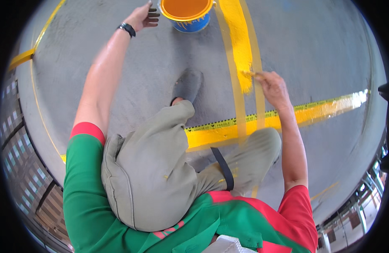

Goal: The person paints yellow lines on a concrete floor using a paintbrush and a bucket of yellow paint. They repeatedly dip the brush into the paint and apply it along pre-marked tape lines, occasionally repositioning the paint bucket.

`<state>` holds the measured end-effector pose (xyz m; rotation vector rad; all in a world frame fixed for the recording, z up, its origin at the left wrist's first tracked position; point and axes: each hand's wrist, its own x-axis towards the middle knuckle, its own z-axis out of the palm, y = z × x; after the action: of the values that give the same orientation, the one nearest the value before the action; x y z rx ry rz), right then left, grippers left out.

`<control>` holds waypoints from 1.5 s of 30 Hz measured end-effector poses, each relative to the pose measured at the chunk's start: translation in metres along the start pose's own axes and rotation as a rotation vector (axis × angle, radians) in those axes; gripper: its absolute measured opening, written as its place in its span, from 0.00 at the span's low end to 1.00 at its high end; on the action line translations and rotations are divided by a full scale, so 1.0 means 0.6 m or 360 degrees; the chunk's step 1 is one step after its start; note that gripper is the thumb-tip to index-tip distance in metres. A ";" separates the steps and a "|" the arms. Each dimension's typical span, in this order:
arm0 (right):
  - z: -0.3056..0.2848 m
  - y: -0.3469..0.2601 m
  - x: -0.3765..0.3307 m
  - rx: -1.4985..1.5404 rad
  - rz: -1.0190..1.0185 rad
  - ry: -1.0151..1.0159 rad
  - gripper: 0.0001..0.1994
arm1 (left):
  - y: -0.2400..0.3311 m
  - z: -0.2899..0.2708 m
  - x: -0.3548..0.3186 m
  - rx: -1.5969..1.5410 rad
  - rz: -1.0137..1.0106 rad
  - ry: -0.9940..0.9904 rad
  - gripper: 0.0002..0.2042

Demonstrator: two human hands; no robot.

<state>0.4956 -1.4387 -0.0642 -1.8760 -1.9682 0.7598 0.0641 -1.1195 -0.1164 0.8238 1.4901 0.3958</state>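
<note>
My right hand [273, 86] is closed around a paintbrush [250, 74], whose bristles touch the lower end of a fresh yellow stripe [240, 42] on the grey floor. Strips of tape [258, 50] border that stripe on both sides. My left hand [143, 16] reaches far forward with fingers spread, just left of a blue bucket [190, 19] filled with orange-yellow paint, holding nothing. A black band sits on my left wrist. I am crouched, with my knees and one grey shoe [187, 84] between my arms.
A second painted yellow line [312, 111] with a taped edge crosses the floor from the middle to the right, passing under my knee. A thin yellow line [38, 105] curves along the left. Stacked wooden pallets [26, 181] lie beyond the floor's left edge.
</note>
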 end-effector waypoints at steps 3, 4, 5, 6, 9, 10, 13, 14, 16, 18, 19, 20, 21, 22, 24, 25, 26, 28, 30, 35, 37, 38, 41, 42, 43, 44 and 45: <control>-0.043 -0.003 0.008 0.0294 0.0333 0.0256 0.10 | 0.022 0.012 0.042 -0.0079 -0.0036 -0.0341 0.24; -0.047 -0.002 0.025 0.0228 0.0197 0.0310 0.10 | 0.028 0.012 0.047 -0.0031 0.0047 -0.0374 0.23; -0.044 0.000 0.046 0.0175 0.0062 0.0349 0.10 | 0.032 0.011 0.047 -0.0084 -0.0037 -0.0438 0.22; -0.036 0.004 0.068 0.0124 -0.0072 0.0383 0.10 | 0.032 0.012 0.044 -0.0135 -0.0011 -0.0439 0.22; 0.016 0.022 0.143 -0.0287 -0.0301 0.0312 0.13 | 0.030 0.020 0.025 -0.0243 0.0021 -0.0370 0.23; 0.033 0.030 0.159 -0.0389 -0.0359 0.0253 0.14 | 0.026 0.024 0.014 -0.0219 0.0071 -0.0364 0.24; 0.058 0.051 0.118 -0.0550 -0.0374 -0.0007 0.18 | 0.005 0.041 -0.027 -0.0204 0.0118 -0.0254 0.19; 0.058 0.054 0.092 -0.0603 -0.0323 -0.0141 0.20 | -0.004 0.051 -0.040 -0.0179 0.0139 -0.0217 0.20; 0.038 0.051 0.002 -0.0571 -0.0399 -0.0200 0.22 | -0.023 0.066 -0.068 -0.0127 0.0190 -0.0127 0.24; 0.015 0.036 -0.075 -0.0627 -0.0162 -0.0523 0.20 | -0.040 0.080 -0.097 -0.0073 0.0254 -0.0081 0.23; -0.001 0.034 -0.095 -0.0537 -0.0175 -0.0455 0.19 | -0.047 0.087 -0.112 -0.0038 0.0291 -0.0061 0.23; -0.014 0.032 -0.104 -0.0446 -0.0190 -0.0388 0.19 | -0.050 0.090 -0.126 -0.0069 0.0311 -0.0069 0.22; -0.020 0.029 -0.102 -0.0391 -0.0100 -0.0417 0.19 | -0.053 0.095 -0.140 -0.0088 0.0322 -0.0083 0.22; -0.020 0.028 -0.091 -0.0344 -0.0223 -0.0208 0.17 | -0.059 0.100 -0.155 -0.0096 0.0350 -0.0111 0.22; -0.007 0.041 -0.026 -0.0328 -0.0319 0.0075 0.15 | -0.067 0.113 -0.182 -0.0223 0.0303 -0.0068 0.22; 0.011 0.045 0.015 -0.0378 -0.0294 0.0141 0.14 | -0.070 0.118 -0.193 -0.0281 0.0294 -0.0044 0.22; 0.026 0.048 0.042 -0.0392 -0.0421 0.0303 0.13 | -0.075 0.124 -0.203 -0.0311 0.0311 -0.0090 0.21; 0.043 0.048 0.054 -0.0373 -0.0287 0.0044 0.13 | -0.084 0.135 -0.217 -0.0358 0.0319 -0.0138 0.21; 0.036 0.032 0.041 -0.0308 -0.0246 0.0041 0.13 | -0.096 0.148 -0.229 -0.0352 0.0311 -0.0145 0.21; -0.109 -0.077 -0.014 0.0248 0.0253 0.0415 0.10 | -0.108 0.164 -0.269 -0.0151 0.0403 -0.0111 0.19; -0.145 -0.130 0.011 0.0445 -0.0013 0.0645 0.09 | -0.108 0.173 -0.283 -0.0073 0.0454 -0.0085 0.17; -0.149 -0.155 0.026 0.0429 -0.0133 0.0655 0.10 | -0.108 0.176 -0.289 -0.0033 0.0477 -0.0108 0.17; -0.125 -0.206 0.080 0.0071 -0.0518 0.0435 0.11 | -0.111 0.187 -0.298 0.0094 0.0548 -0.0150 0.16; -0.106 -0.213 0.102 -0.0096 -0.0642 0.0308 0.11 | -0.113 0.188 -0.300 0.0125 0.0591 -0.0166 0.17; -0.080 -0.217 0.121 -0.0226 -0.0528 0.0076 0.12 | -0.116 0.190 -0.302 0.0170 0.0622 -0.0172 0.17; -0.053 -0.218 0.141 -0.0312 -0.0521 -0.0083 0.13 | -0.118 0.192 -0.304 0.0237 0.0634 -0.0160 0.17; -0.025 -0.219 0.161 -0.0461 -0.0371 -0.0245 0.14 | -0.120 0.194 -0.305 0.0290 0.0674 -0.0170 0.17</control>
<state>0.3880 -1.3408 0.0108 -1.7343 -2.4547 0.5920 0.1429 -1.3234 -0.0492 1.2938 1.2610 0.5246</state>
